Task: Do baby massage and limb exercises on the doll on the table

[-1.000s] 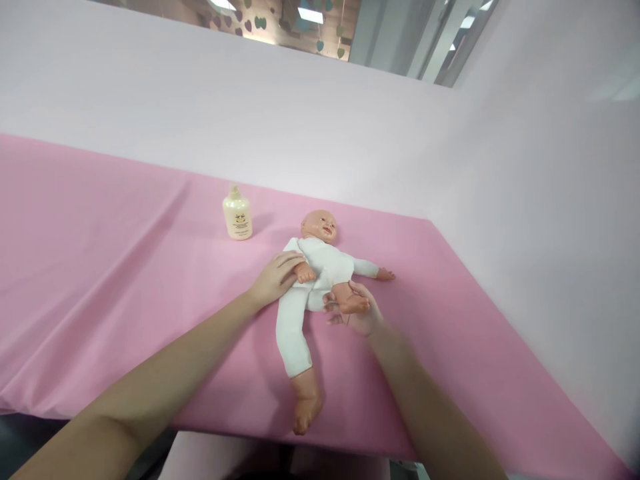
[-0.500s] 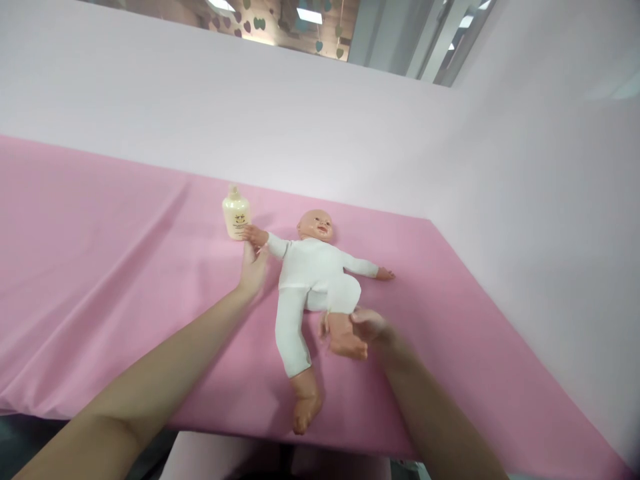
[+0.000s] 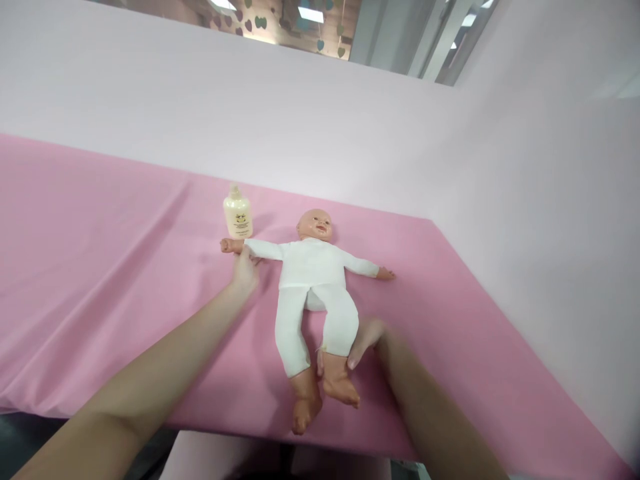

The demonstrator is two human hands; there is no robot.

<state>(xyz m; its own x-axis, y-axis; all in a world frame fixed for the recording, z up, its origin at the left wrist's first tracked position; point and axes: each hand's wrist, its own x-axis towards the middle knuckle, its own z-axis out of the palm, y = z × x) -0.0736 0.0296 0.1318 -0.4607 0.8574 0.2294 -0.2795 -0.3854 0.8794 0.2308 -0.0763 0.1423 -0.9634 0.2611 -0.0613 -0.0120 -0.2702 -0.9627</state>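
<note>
A baby doll [image 3: 314, 263] with a white cloth body lies on its back, head toward the far wall and feet toward me. My left hand [image 3: 245, 270] is closed around the doll's arm on the left side, near the wrist. Around the lower leg on the right side my right hand [image 3: 364, 340] is wrapped, thumb on the near side and fingertips showing between the legs. Both legs lie stretched toward me. Just beyond the held arm stands a cream pump bottle [image 3: 239, 215] with a printed label.
The doll and bottle are on a pink covered table [image 3: 440, 373], wrinkled at the left. White walls [image 3: 280, 120] rise behind it and along the right. Above the back wall is a glass pane [image 3: 280, 27] with hanging heart shapes beyond.
The doll's leg on the right has gone from bent up to stretched toward me, with my right hand. My left hand has drawn the doll's arm out straighter to the left.
</note>
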